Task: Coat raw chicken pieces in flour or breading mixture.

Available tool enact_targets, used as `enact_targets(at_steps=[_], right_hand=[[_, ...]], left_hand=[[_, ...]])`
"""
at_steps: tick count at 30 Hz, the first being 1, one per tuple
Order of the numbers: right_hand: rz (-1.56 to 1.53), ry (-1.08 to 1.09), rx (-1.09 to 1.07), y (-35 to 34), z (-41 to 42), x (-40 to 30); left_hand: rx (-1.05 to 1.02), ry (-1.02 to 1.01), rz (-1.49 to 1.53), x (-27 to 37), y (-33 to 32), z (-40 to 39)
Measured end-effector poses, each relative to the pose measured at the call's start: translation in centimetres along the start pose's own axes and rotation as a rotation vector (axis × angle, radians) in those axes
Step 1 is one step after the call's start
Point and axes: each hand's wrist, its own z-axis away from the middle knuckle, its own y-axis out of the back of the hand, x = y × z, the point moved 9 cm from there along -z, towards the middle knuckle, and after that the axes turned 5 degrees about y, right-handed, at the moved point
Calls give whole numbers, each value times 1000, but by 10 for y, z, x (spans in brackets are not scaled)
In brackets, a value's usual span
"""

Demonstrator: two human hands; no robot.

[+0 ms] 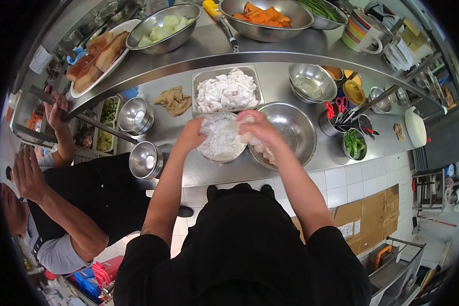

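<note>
A round bowl of white flour (pixel 222 140) stands near the counter's front edge. My left hand (pixel 192 134) is at its left rim, with the fingertips hidden at the flour. My right hand (pixel 258 128) holds a pale, flour-dusted piece of raw meat (pixel 246 132) between the flour bowl and a wide steel bowl (pixel 300 132). More pale raw meat pieces (pixel 267 153) lie in the left part of that steel bowl, partly under my right wrist. Behind the flour, a rectangular steel tray (pixel 194 88) is heaped with white-coated pieces (pixel 227 90).
Stacked steel bowls (pixel 135 114) and a crumpled brown cloth (pixel 173 101) lie left of the tray. A co-worker (pixel 84 191) stands close at my left. At right are a utensil container (pixel 329 124) and greens in a pot (pixel 354 144). A raised steel shelf (pixel 214 57) crosses above the counter.
</note>
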Motion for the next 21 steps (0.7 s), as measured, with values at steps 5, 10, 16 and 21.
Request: enact_targets(at_steps=[5,10,16,21], right_hand=[[468,281,13,-50,-34,45],[867,194,-23,-55,-28,28],[503,188,-37,-18,-21,40],[324,16,81,22,39,7]], left_hand=[[-1,78,154,40,19,-4],[53,24,92,17,14,4],[-322,121,-229,1,-51,-4],[-437,178,-515,35,-110,11]])
